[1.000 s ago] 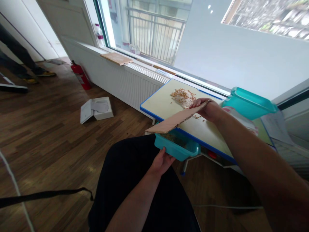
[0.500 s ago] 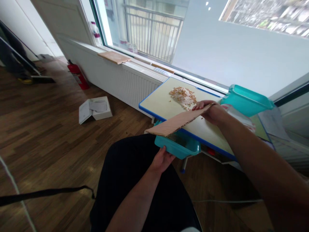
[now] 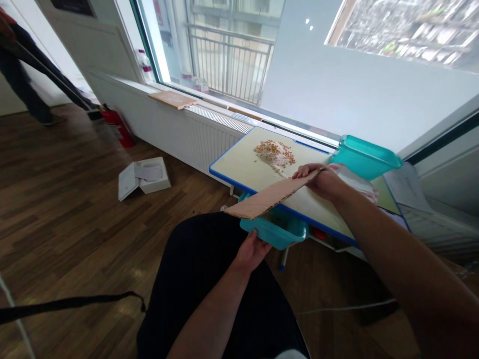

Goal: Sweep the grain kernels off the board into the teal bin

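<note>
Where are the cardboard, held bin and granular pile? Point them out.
Cardboard [image 3: 275, 196], head view: middle of its face.
Held bin [image 3: 277, 237], head view: its near outer wall.
Granular pile [image 3: 275, 153], head view: its middle.

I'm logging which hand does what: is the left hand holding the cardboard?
No, the left hand holds the lower teal bin at its near side, while the right hand holds the cardboard.

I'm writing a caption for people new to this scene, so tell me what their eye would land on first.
Probably the strip of brown cardboard, held slanting by the right hand across the near edge of the table, above the turquoise tub held in the left hand. Next, the heap of golden grains farther back on the table. Off at the left, the red fire extinguisher stands out too.
</note>
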Demonstrator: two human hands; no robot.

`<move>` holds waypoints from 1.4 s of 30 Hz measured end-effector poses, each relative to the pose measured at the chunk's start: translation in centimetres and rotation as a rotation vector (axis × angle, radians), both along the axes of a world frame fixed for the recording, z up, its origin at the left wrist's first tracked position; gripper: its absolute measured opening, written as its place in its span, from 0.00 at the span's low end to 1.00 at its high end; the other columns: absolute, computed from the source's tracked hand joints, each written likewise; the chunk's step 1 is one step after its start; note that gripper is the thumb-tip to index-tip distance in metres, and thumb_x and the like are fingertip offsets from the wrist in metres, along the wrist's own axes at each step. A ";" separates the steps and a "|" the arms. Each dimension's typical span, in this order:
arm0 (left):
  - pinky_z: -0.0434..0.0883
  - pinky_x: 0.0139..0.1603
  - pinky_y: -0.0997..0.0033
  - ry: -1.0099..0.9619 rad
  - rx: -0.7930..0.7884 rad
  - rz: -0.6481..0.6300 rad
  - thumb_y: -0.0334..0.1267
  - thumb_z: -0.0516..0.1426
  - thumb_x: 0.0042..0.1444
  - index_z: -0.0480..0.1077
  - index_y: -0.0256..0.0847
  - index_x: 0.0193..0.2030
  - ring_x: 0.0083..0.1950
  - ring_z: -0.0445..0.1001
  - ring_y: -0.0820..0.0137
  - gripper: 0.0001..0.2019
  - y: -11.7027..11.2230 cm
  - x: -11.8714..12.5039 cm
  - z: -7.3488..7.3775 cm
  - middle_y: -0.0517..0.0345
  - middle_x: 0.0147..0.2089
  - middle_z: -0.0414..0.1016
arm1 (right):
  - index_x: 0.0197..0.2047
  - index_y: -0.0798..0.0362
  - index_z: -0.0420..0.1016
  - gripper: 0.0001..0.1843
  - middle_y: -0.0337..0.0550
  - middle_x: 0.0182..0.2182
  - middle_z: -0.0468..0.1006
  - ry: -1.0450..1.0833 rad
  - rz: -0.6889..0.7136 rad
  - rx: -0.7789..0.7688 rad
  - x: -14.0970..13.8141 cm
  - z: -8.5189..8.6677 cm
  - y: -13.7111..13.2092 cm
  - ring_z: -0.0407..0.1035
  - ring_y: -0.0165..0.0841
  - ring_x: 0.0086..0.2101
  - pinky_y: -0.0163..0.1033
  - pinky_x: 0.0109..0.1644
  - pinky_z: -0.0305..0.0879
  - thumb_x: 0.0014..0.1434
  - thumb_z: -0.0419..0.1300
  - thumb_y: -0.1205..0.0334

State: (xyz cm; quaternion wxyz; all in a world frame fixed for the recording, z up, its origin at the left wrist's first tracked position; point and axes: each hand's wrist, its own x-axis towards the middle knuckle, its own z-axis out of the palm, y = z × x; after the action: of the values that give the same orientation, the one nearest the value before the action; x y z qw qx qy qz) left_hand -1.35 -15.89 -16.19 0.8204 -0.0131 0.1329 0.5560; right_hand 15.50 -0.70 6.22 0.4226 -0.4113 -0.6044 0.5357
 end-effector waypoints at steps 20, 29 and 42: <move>0.63 0.67 0.52 -0.015 -0.039 -0.092 0.41 0.56 0.65 0.66 0.40 0.59 0.62 0.72 0.59 0.18 -0.3 1.6 -0.3 0.47 0.57 0.76 | 0.17 0.52 0.72 0.10 0.43 0.23 0.77 -0.026 -0.044 -0.073 1.4 1.0 -2.6 0.73 0.34 0.30 0.40 0.39 0.71 0.37 0.71 0.63; 0.65 0.66 0.53 -0.007 -0.044 -0.099 0.40 0.56 0.65 0.66 0.43 0.60 0.61 0.73 0.61 0.17 -0.9 2.2 -0.1 0.49 0.57 0.77 | 0.16 0.51 0.72 0.13 0.39 0.21 0.75 -0.028 -0.055 -0.036 2.2 0.7 -3.8 0.73 0.32 0.30 0.39 0.39 0.70 0.33 0.74 0.61; 0.65 0.66 0.52 -0.013 -0.040 -0.095 0.39 0.57 0.64 0.68 0.42 0.59 0.61 0.73 0.60 0.17 -1.3 2.2 0.2 0.47 0.57 0.77 | 0.19 0.51 0.73 0.16 0.39 0.24 0.76 -0.018 -0.044 0.004 3.2 0.4 -5.2 0.71 0.31 0.30 0.39 0.39 0.69 0.36 0.75 0.53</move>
State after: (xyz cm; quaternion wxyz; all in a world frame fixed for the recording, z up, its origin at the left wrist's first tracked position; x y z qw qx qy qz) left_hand 0.87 -17.21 -15.97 0.8463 -0.0267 0.1392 0.5136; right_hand 18.72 -5.89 6.59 0.4296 -0.4287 -0.6000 0.5212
